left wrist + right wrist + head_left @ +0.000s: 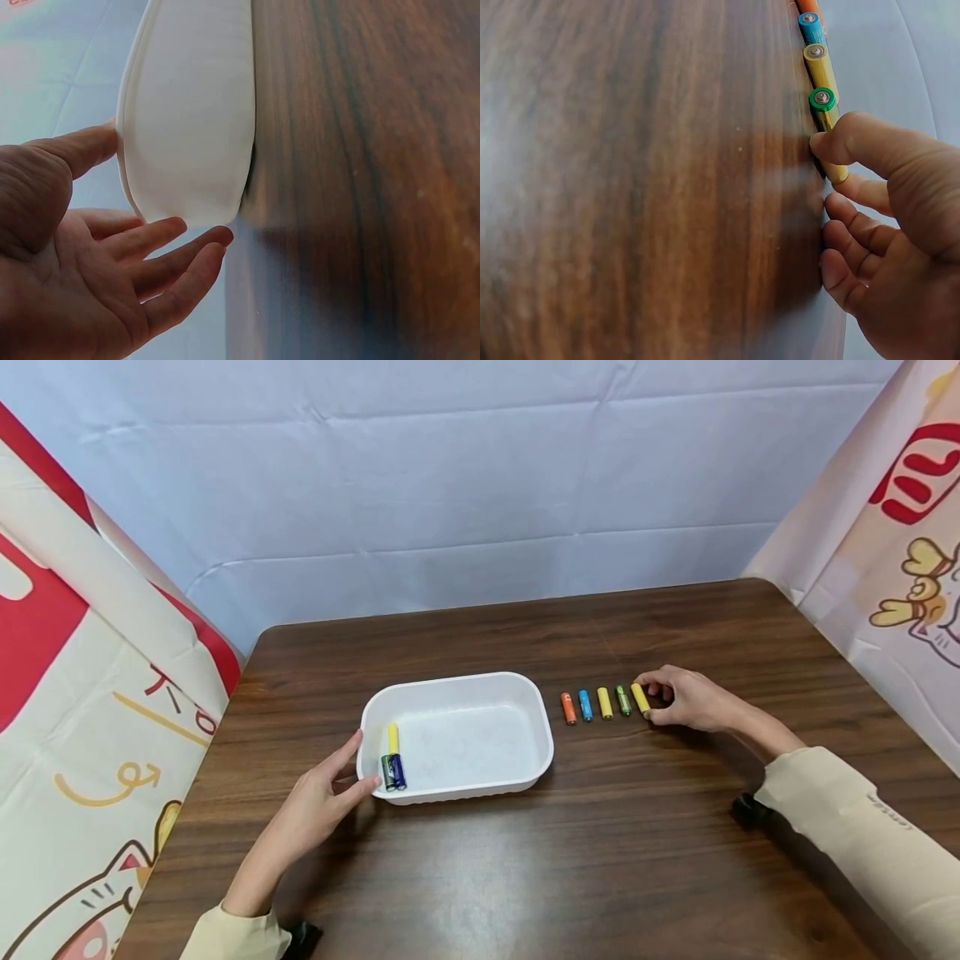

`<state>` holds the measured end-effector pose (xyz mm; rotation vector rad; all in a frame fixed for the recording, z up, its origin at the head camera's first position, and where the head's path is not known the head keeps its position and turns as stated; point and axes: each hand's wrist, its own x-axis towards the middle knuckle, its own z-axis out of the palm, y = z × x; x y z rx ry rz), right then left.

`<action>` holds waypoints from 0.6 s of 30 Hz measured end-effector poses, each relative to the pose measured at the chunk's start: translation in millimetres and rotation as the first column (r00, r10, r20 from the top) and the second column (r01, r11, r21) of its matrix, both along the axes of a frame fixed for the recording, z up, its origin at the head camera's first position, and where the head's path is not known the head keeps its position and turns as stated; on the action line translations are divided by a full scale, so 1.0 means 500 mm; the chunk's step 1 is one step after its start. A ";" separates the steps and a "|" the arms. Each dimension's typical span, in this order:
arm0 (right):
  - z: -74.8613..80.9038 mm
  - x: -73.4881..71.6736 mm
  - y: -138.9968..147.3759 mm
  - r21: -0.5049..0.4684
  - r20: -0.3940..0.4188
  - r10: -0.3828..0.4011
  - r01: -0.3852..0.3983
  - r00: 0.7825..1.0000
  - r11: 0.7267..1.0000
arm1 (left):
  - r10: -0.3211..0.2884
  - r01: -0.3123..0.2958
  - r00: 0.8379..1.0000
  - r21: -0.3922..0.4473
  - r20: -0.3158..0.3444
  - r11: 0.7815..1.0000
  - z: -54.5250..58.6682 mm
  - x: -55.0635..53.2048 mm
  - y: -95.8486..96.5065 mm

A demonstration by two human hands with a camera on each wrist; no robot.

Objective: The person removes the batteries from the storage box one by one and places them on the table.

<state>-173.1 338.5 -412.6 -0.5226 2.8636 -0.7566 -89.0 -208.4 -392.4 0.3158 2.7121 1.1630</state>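
Observation:
Between thumb and index finger, my right hand pinches a yellow battery at the right end of a row on the table. Beside it in that row lie a green battery, another yellow battery, a blue battery and an orange battery. My left hand holds the near left corner of a white plastic tray, thumb and index finger at its rim. Inside the tray's left end are a yellow battery, a green one and a dark blue one.
The dark wooden table extends around the tray and the battery row. A pale cloth hangs behind the table's far edge. Printed cloths with cartoon figures hang at left and right.

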 end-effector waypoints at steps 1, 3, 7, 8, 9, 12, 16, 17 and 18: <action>0.000 0.001 0.000 -0.001 -0.004 0.001 -0.001 1.000 1.000 | 0.001 -0.001 1.000 0.001 0.001 1.000 -0.001 0.000 0.000; -0.001 0.003 0.000 0.000 -0.018 0.005 -0.005 1.000 1.000 | 0.002 -0.002 1.000 0.004 0.001 1.000 -0.002 0.000 -0.001; -0.003 0.004 0.001 -0.006 -0.036 0.011 -0.011 0.999 1.000 | 0.001 -0.001 1.000 0.011 0.001 1.000 -0.004 -0.001 -0.002; -0.003 0.004 0.002 -0.006 -0.039 0.013 -0.013 0.999 1.000 | 0.000 0.000 1.000 0.011 0.001 1.000 -0.004 -0.001 -0.002; -0.004 0.004 0.003 -0.009 -0.038 0.013 -0.013 0.999 1.000 | 0.000 0.000 1.000 0.012 0.002 1.000 -0.004 -0.001 -0.002; -0.004 0.005 0.004 -0.010 -0.038 0.017 -0.017 0.999 1.000 | 0.001 -0.001 1.000 0.012 0.002 1.000 -0.005 -0.002 -0.003; -0.004 0.007 0.006 -0.003 -0.035 0.011 -0.011 0.999 1.000 | 0.000 0.000 1.000 0.011 0.000 1.000 -0.006 -0.003 -0.003; -0.004 0.008 0.006 -0.003 -0.032 0.008 -0.009 0.999 1.000 | -0.001 0.001 1.000 0.011 -0.002 1.000 -0.006 -0.003 -0.003; -0.004 0.009 0.006 -0.007 -0.028 0.005 -0.005 1.000 1.000 | -0.001 0.001 1.000 0.011 -0.001 1.000 -0.006 -0.003 -0.003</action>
